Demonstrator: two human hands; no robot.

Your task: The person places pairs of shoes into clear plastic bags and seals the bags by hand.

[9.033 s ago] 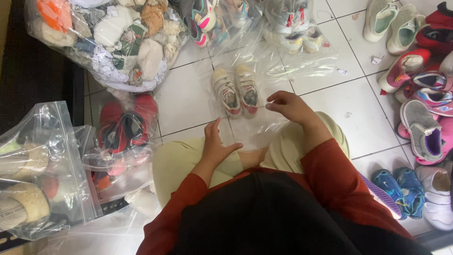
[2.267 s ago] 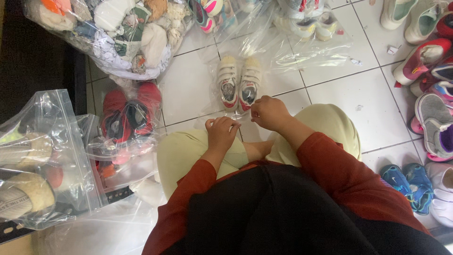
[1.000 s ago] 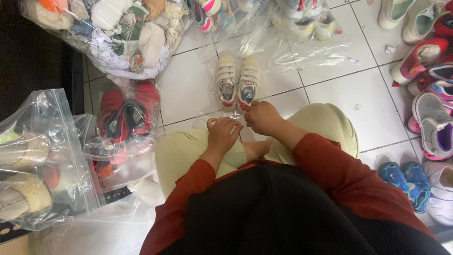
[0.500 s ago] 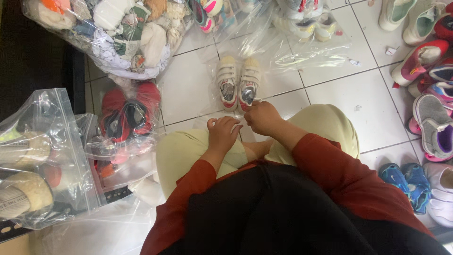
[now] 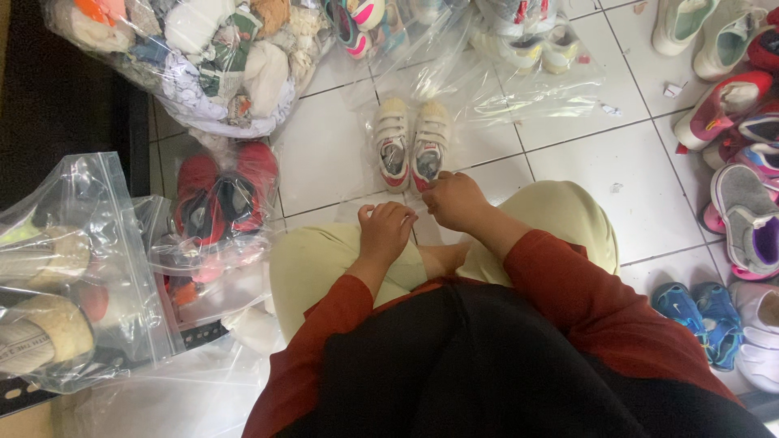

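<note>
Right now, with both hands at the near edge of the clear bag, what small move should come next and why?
Probably run the right hand sideways along the clear bag mouth, away from the left hand: the cream shoes already lie inside, and both hands pinch the near edge close together.

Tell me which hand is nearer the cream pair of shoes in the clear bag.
Right. The right hand is just below the cream shoes, at their heels; the left hand is lower, over the knee.
</note>
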